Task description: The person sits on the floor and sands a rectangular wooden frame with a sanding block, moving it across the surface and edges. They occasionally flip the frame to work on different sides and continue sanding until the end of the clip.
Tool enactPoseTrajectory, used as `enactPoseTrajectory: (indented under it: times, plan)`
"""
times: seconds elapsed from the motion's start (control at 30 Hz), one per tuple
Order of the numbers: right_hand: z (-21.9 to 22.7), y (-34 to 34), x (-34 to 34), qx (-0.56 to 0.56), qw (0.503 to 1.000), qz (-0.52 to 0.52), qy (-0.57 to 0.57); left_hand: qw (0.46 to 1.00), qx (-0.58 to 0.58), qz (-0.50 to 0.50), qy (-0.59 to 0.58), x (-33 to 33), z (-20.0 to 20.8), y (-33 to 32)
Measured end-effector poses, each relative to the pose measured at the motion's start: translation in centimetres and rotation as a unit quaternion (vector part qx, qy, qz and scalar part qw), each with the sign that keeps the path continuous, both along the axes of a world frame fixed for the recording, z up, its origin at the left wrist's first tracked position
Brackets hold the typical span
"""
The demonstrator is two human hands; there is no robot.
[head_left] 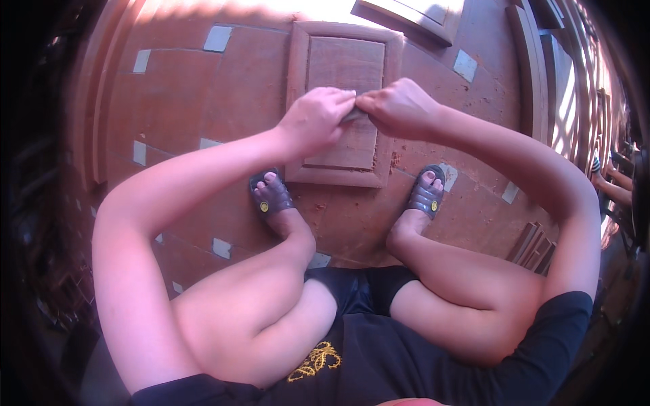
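Both my hands meet above a framed wooden panel [347,64] that lies on the tiled floor between my feet. Pinched between them is a small, dark grey, flat piece [354,114] that looks like folded sandpaper, mostly covered by fingers. My left hand [315,120] is closed on its left side, fingers curled. Closed as well, my right hand [401,109] grips the other end with thumb and bent fingers. The panel has a raised centre and a wide border, with reddish wood dust along its grooves and edges.
Another framed panel [423,15] lies at the far right. Long wooden boards [528,74] stand along the right side, and more boards [101,101] along the left. Short wood strips [533,247] are beside my right knee. My sandalled feet flank the panel's near end.
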State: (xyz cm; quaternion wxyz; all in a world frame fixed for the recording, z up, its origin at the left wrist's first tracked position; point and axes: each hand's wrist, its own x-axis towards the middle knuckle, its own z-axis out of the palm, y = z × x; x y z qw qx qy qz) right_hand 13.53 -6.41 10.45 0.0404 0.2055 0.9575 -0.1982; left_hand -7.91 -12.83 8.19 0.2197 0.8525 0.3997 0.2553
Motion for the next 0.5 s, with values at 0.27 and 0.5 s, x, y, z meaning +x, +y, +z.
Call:
enactPoseTrajectory:
  times: [0.27,0.5]
  plan:
    - [-4.8,1.7,-1.9,0.149,0.989,-0.003,-0.01,0.976,0.041,-0.123,0.177,-3.0,-3.5,5.8]
    - [-2.4,-10.8,0.2,0.041,0.959,0.281,-0.024,0.946,-0.023,-0.314,0.077,-2.1,-1.9,-7.3]
